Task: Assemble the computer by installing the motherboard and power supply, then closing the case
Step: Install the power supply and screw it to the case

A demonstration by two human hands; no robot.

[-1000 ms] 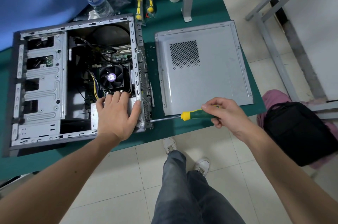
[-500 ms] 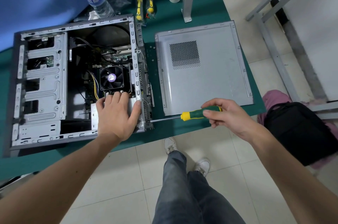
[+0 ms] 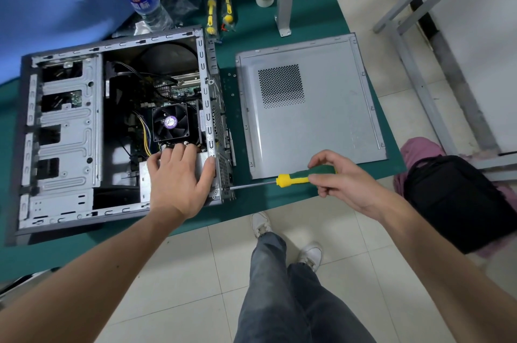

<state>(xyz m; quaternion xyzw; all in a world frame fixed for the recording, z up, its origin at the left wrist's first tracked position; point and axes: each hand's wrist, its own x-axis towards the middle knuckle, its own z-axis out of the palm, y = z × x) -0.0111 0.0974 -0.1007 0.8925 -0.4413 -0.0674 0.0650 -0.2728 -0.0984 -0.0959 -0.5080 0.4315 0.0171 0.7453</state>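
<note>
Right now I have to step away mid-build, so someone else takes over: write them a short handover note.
Left hand lies flat on the power supply, pressing it in the near right corner of the open case.
Right hand grips the screwdriver, tip at the case's rear panel.
Done: motherboard inside, power supply seated.
Left: finish the rear screws, then fit the side panel lying on the mat to the right.

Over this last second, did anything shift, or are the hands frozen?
Barely. The right hand regripped the screwdriver, its fingers shifting around the green handle as if turning it. The tip stayed at the case's rear edge, and the left hand stayed pressed on the power supply.
</note>
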